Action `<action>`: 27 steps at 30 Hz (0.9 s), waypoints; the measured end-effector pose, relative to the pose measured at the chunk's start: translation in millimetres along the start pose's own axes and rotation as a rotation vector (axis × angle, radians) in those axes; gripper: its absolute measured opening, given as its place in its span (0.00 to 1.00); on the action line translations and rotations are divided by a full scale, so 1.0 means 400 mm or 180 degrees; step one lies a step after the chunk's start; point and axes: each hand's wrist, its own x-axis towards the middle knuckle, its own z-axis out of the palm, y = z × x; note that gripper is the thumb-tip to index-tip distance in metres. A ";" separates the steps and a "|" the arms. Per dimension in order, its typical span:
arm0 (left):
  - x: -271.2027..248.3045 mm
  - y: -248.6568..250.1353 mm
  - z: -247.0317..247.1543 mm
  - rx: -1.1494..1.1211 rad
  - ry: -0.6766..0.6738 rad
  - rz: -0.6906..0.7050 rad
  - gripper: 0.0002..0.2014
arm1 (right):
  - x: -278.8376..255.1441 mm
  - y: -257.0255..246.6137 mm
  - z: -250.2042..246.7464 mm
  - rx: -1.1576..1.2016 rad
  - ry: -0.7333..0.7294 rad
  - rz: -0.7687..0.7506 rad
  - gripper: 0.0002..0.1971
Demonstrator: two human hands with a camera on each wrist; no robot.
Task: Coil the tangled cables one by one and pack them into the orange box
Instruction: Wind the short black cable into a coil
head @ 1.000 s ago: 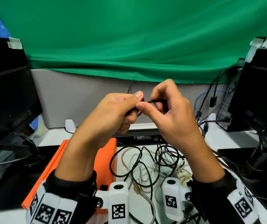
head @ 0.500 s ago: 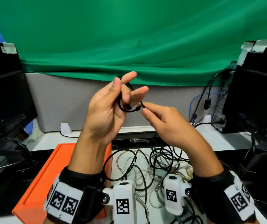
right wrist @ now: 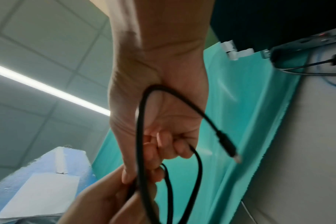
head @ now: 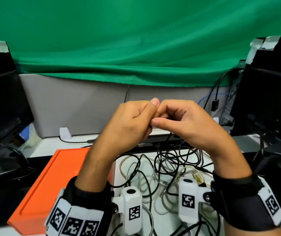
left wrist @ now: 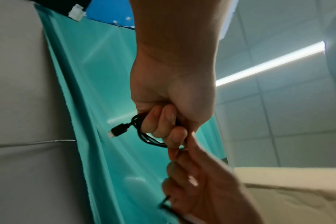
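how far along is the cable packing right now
Early on. Nothing looks packed: the orange box still has its lid on and no coils rest on it. In hand: the left hand grips a small coil of one black cable while the right hand feeds its free end. Left: the pile of tangled cables on the table, still knotted together.

Even, bright overhead light; ceiling strip light (left wrist: 269, 62) blown out in both wrist views. Head view sharp at centre, barrel-bent at the edges, black monitors (head: 270, 92) lose all detail. Wrist views soft: cable plug (right wrist: 228, 148) below the strip is motion-smeared, near hand (left wrist: 205, 189) blurred.
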 end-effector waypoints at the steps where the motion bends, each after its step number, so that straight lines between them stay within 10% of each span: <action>1: -0.002 0.001 -0.006 -0.0168 -0.0120 -0.0128 0.27 | 0.002 0.012 -0.003 0.0162 0.0059 -0.0037 0.03; 9: -0.007 0.007 -0.042 -0.2484 -0.0774 -0.1061 0.18 | 0.019 0.048 -0.005 0.0084 0.0853 -0.0214 0.12; 16: 0.026 0.001 -0.013 -0.4101 0.0338 -0.0990 0.14 | 0.037 0.089 0.048 -0.0945 0.0258 0.0466 0.04; 23: 0.024 -0.036 -0.016 -0.1852 0.1366 0.0018 0.12 | 0.028 0.047 0.083 -0.1377 -0.1003 0.0904 0.13; 27: 0.007 -0.019 0.027 -0.0515 0.0995 0.0225 0.10 | 0.016 0.005 0.063 -0.1685 -0.1062 0.0938 0.21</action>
